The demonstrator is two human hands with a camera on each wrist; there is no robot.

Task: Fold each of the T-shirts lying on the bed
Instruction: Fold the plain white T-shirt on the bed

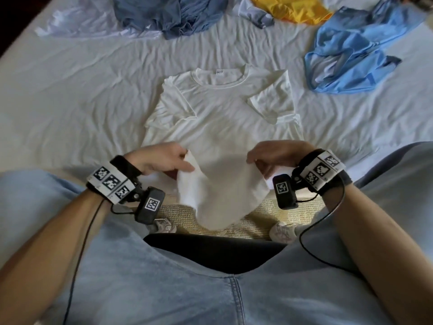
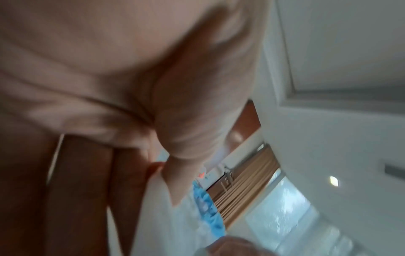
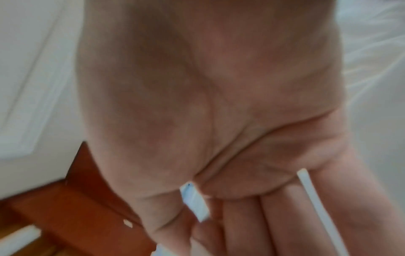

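A white T-shirt lies collar-away on the bed, both sleeves folded inward onto its chest. Its lower part is lifted off the mattress and sags toward me over the bed's edge. My left hand pinches the hem's left corner. My right hand pinches the right corner. Both wrist views are blurred and filled by palm: the left hand shows curled fingers with white cloth beyond them, and the right hand shows slivers of white cloth between its fingers.
Unfolded shirts lie at the far side of the bed: a slate-blue heap, a pale white one, a yellow one and a light-blue one. The wrinkled sheet surrounds the white shirt. A woven rug and shoes lie below.
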